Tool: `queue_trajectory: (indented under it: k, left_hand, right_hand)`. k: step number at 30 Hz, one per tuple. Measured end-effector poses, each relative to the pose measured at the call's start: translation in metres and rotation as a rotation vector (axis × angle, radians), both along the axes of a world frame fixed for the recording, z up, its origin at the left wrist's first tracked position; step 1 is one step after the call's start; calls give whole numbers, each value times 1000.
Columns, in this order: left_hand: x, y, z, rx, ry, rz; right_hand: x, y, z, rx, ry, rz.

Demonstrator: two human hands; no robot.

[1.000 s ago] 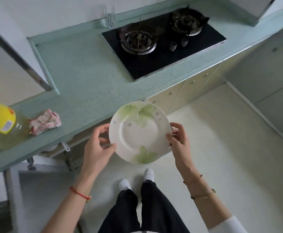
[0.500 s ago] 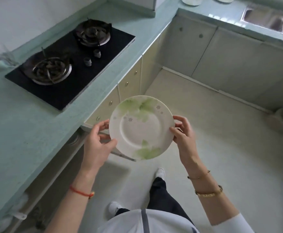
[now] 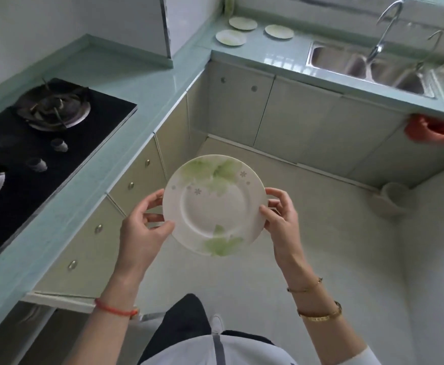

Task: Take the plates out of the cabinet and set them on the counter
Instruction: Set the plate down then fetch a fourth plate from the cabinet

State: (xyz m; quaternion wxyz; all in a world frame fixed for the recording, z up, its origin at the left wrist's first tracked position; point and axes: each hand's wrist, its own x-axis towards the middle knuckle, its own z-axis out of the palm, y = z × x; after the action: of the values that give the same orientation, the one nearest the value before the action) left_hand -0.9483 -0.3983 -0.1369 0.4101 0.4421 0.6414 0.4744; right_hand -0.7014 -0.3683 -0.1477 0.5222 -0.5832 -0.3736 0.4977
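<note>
A white plate with green leaf prints [image 3: 214, 205] is held level over the floor, in front of my body. My left hand [image 3: 143, 231] grips its left rim and my right hand [image 3: 281, 216] grips its right rim. Three similar plates lie flat on the far pale green counter [image 3: 281, 52]: one [image 3: 230, 37] nearest the corner, one [image 3: 242, 22] behind it and one [image 3: 279, 31] to the right, closer to the sink. An open lower cabinet door [image 3: 60, 301] juts out at the left, beside my left forearm.
A black gas hob [image 3: 31, 143] sits in the left counter. A steel double sink [image 3: 368, 67] with a tap fills the far right counter. A red object [image 3: 431, 127] hangs below the counter edge at right. A pale bucket [image 3: 392, 198] stands on the floor.
The view has swung right, from the left counter toward the corner and the sink. The plate stays held in both hands. The three plates on the far counter have come into sight.
</note>
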Motion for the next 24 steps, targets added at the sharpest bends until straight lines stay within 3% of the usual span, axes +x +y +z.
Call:
queue_trajectory:
  k: [24]
  left_hand:
    - [77, 505, 13, 57, 33, -313]
  right_hand:
    - [80, 433, 15, 10, -37, -260]
